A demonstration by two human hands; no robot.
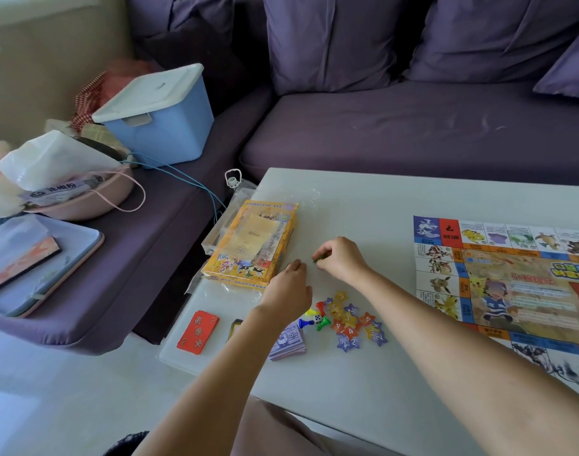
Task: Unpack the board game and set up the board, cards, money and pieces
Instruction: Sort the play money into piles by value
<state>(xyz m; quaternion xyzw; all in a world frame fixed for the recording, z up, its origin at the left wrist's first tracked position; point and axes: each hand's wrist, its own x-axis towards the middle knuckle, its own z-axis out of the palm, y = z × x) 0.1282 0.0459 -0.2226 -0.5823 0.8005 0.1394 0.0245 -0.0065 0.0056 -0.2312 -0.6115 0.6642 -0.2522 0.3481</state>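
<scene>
Forearms [462, 340]: both reach from the bottom edge across the white counter [347, 406] toward its far left part.
Right grip [342, 258]: fingers curled, thumb and fingertips pinching a small green piece [318, 260] just above the counter; I can't make out its shape.
Left grip [288, 287]: fingers loosely curled, tips just beside the near corner of the yellow game box [251, 241]; I can't tell whether it has hold of anything.
Board [512, 284]: unfolded and flat on the right side of the counter, running out of view.
Cards: a red deck [198, 332] lies at the near left edge; a second deck [235, 327] beside it is mostly hidden behind my left forearm.
Money [289, 343]: one stack of purple notes, just right of the left forearm.
Pieces: coloured pawns [324, 324] and a die [318, 319] lie heaped against a pile of numbered star tokens [349, 327], between my two arms.
Step in hand: I judge this to be sorting the small pieces; board, cards and money look laid out already.
Next move: I'd set the green piece down with the pawns or on the board. It is tiny, so it wants a light, steady pinch and a low release so it doesn't skitter. Then I'd check the box, which seems to hold more under clear plastic.
</scene>
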